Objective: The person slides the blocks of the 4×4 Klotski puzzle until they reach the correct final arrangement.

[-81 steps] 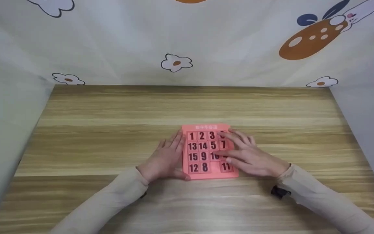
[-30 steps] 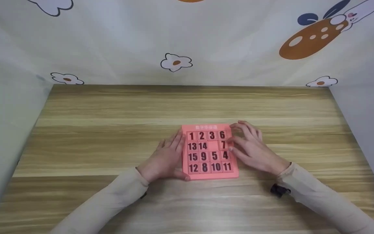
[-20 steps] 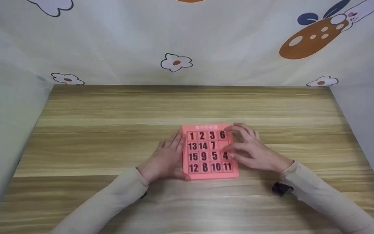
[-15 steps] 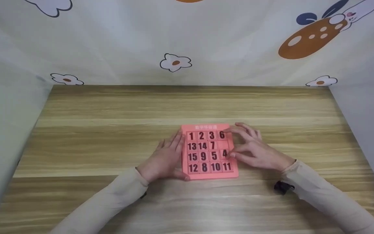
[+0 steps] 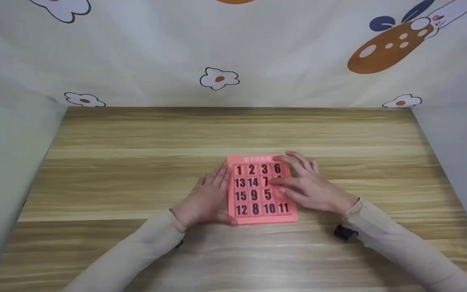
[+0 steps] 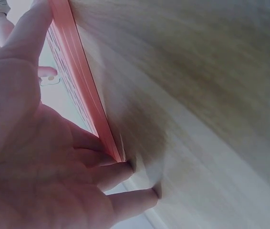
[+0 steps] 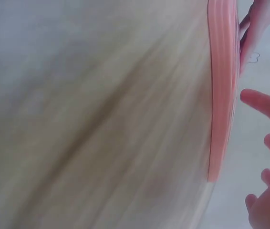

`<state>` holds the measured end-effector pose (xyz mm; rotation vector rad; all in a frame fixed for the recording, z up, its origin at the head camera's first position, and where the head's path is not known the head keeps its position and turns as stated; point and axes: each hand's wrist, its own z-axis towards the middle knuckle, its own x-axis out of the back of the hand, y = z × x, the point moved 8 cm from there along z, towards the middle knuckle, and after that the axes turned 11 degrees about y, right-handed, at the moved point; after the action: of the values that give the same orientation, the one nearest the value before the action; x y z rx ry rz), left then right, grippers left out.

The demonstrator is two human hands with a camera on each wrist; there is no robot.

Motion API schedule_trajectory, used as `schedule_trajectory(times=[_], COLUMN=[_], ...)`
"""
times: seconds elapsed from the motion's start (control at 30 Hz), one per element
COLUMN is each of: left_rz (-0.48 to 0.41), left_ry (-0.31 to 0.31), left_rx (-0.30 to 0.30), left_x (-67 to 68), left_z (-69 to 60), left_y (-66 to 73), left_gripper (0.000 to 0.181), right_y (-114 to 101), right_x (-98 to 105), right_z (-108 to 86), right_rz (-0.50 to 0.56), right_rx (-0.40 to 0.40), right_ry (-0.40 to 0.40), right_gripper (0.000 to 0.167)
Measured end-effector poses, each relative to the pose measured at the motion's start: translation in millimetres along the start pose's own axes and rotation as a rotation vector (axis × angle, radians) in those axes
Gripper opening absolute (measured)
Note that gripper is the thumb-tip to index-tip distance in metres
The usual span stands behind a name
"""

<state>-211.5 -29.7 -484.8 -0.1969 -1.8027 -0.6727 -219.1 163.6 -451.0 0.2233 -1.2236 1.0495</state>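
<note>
A pink sliding-number board [image 5: 264, 220] lies flat on the wooden table. My left hand [image 5: 204, 198] rests along its left side, fingers straight on the edge and thumb at the lower left corner; the left wrist view shows the fingers against the board's side [image 6: 85, 76]. My right hand [image 5: 312, 186] is over the board's right side, fingers spread, the index fingertip by the 7 tile [image 5: 265, 181]. A tile right of the 7 is mostly covered by that hand. The gap in the third row, right of the 5 tile [image 5: 267, 195], is partly hidden by the thumb.
The wood-grained table [image 5: 136, 162] extends around the board. Behind it hangs a pale cloth [image 5: 156, 52] printed with flowers and an orange shape, and pale walls stand at both sides. A black device [image 5: 345, 233] is at the right wrist.
The 7 tile has moved left and the 4 tile up from the third row to the second, leaving a gap below. The right hand has shifted left over the board; the left hand has stayed still.
</note>
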Motion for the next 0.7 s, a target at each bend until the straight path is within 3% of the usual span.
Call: schedule_trajectory(times=[0.47, 0.57, 0.7], left_rz=[0.003, 0.007, 0.011], left_ry=[-0.005, -0.006, -0.003], left_rx=[0.007, 0.005, -0.002], left_x=[0.3, 0.3, 0.6], left_z=[-0.2, -0.4, -0.5], left_y=[-0.4, 0.2, 0.5], left_gripper=[0.130, 0.129, 0.129], right_y=[-9.6, -6.9, -0.6], right_x=[-8.4, -4.5, 6.1], right_z=[-3.6, -4.2, -2.1], right_rz=[0.062, 0.061, 0.061], right_rx=[0.025, 0.017, -0.005], right_ry=[-0.079, -0.046, 0.056], right_gripper=[0.027, 0.024, 0.019])
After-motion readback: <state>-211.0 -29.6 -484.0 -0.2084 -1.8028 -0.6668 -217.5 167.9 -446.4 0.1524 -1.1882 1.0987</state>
